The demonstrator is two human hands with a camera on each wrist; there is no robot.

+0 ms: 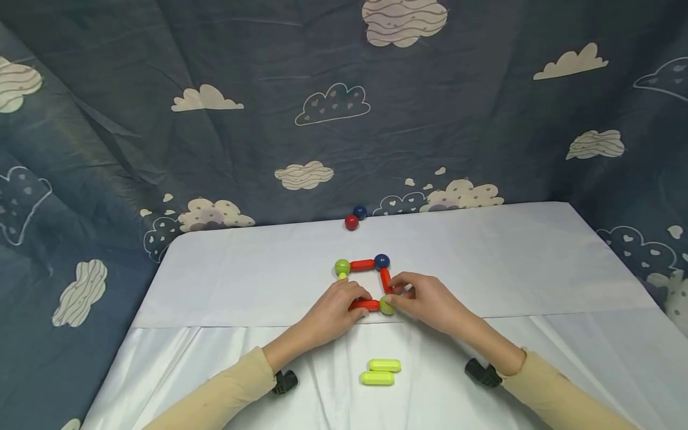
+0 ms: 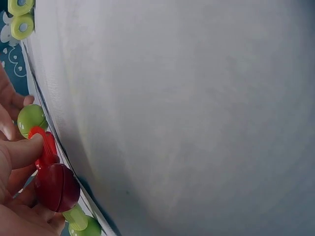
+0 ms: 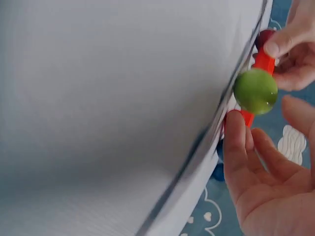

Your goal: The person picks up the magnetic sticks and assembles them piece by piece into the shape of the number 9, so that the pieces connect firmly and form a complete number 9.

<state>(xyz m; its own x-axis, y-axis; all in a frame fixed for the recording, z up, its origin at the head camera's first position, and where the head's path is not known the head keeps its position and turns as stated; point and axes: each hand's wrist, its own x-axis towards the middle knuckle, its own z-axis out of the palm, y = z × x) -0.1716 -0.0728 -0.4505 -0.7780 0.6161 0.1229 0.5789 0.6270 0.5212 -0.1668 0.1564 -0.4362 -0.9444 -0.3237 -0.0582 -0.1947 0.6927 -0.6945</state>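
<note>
A square of magnetic rods and balls lies on the white table. My left hand point(image 1: 335, 310) pinches the near red rod point(image 1: 366, 305) between thumb and fingers. That rod joins a dark red ball point(image 2: 56, 188), hidden behind the hand in the head view, to a green ball point(image 1: 387, 305). My right hand point(image 1: 427, 298) is at this green ball, fingers loosely bent, its fingertips by the right-side red rod point(image 1: 385, 279). A blue ball point(image 1: 382, 261), the far red rod point(image 1: 362, 265), another green ball point(image 1: 342, 267) and a partly covered yellow-green rod point(image 1: 342, 276) form the rest.
Two yellow-green rods point(image 1: 377, 378) lie side by side nearer the person. A loose red ball point(image 1: 352, 222) and a blue ball point(image 1: 360, 212) sit at the table's back edge, against the dark cloud-print curtain point(image 1: 258, 143). White cloth point(image 1: 226, 269) covers the table.
</note>
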